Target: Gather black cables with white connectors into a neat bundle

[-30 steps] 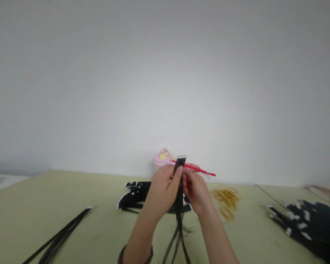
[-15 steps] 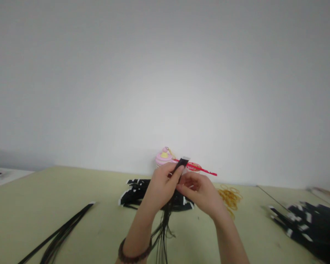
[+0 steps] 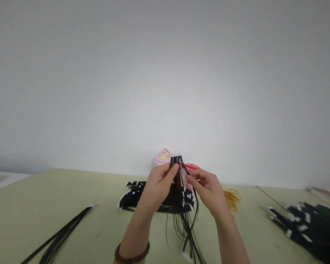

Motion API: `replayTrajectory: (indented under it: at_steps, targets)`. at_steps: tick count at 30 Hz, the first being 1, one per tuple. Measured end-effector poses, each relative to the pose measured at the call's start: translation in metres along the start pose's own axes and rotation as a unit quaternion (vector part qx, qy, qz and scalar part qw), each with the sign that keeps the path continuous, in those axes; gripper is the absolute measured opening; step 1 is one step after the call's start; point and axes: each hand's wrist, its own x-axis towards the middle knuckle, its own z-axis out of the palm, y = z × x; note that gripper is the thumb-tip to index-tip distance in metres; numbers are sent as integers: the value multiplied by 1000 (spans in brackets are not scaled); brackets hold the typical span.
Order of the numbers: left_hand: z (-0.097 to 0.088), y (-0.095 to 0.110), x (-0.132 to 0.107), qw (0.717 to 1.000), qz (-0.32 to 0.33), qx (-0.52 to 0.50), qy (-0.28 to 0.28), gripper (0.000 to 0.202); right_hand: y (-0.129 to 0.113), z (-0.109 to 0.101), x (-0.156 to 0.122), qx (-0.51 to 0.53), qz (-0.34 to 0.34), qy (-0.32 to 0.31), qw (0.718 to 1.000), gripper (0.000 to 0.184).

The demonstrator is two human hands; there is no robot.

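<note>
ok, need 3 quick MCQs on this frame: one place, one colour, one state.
1. Where does the heap of yellow rubber bands lie on the pale green table?
A. to the right of the hands
B. at the left edge
C. under the wristband

2. What colour are the thin strips held up between the hands?
A. red
B. black
C. white

3. How does the left hand meet that bundle?
A. flat on the table
B. open above it
C. pinched on its top

A: the bands sit beyond the right hand.
B: dark strands hang down.
C: thumb and fingers close near its upper end.
</note>
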Motion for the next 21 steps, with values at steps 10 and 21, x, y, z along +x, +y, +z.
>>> replayTrajectory:
  at_steps: [10, 21]
  targets:
    - [-1, 3, -2, 989, -75, -75, -98, 34, 3, 0, 1, -40, -11, 52, 998, 21]
    - [5, -7, 6, 994, 16, 25, 106, 52, -12, 15, -4, -7, 8, 49, 999, 21]
